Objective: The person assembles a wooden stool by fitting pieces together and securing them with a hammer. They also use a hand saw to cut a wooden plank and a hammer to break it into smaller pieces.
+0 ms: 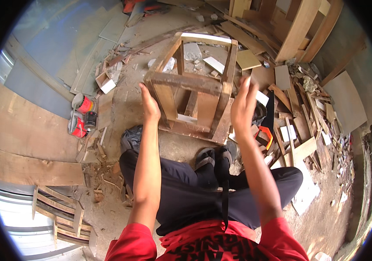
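A brown wooden stool frame (186, 82) stands on the floor in front of my feet. It has open sides, dark weathered rails and a white strip on its far top rail. My left hand (151, 106) is upright with straight fingers beside the frame's left near corner; whether the palm touches the wood I cannot tell. On the other side, my right hand (243, 108) is raised with its fingers stretched up, slightly blurred, beside the right near corner. Neither hand wraps around the wood. A saw with an orange handle (265, 136) lies just right of my right wrist.
Wood offcuts (301, 117) are heaped on the right. Tall boards (296, 32) lean at the back right. Red paint cans (78, 126) and a dark can (90, 120) stand on the left. A black plastic bag (131, 138) sits by my left knee, and a slatted wooden piece (64, 215) lies lower left.
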`<state>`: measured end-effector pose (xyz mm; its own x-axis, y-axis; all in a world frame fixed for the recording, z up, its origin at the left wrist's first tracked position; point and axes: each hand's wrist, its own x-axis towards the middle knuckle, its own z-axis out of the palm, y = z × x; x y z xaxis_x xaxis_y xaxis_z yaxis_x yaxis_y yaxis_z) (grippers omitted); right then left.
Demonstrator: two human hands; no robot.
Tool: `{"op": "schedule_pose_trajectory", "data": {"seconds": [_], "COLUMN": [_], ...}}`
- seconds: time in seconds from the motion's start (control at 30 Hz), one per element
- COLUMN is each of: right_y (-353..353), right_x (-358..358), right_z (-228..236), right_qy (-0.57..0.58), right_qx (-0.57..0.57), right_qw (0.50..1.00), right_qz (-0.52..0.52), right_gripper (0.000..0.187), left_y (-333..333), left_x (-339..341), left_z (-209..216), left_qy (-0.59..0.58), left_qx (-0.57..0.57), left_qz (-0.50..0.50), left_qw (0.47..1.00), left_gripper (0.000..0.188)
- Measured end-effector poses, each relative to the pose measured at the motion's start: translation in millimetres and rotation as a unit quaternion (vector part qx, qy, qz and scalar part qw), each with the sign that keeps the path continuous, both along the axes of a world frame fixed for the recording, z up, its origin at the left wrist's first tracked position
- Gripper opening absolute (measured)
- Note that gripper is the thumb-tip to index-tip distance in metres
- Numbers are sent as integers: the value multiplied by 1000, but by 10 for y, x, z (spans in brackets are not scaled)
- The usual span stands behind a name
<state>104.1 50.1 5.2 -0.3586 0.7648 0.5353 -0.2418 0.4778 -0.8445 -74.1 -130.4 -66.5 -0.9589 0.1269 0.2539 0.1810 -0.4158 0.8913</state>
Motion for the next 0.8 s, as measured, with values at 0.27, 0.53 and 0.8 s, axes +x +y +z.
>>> {"op": "schedule_pose_trajectory", "data": {"seconds": [0.27,0.53,0.8], "right_y": [-453,301,447], "right_x": [88,-42,-282], "right_z": [-316,-15,397], "right_qy": [64,1,36], "right_qx": [-150,135,-83], "right_qw": [982,989,978], "right_qz": [96,-63,186], "right_gripper": [70,50,71], "left_y": [-164,-35,118], "left_x": [308,929,828], "left_z": [-221,366,491], "left_qy": [-23,52,69], "left_qx": [70,71,77], "left_qz": [78,133,186], "left_qw": [994,987,977], "left_gripper": [93,94,50]}}
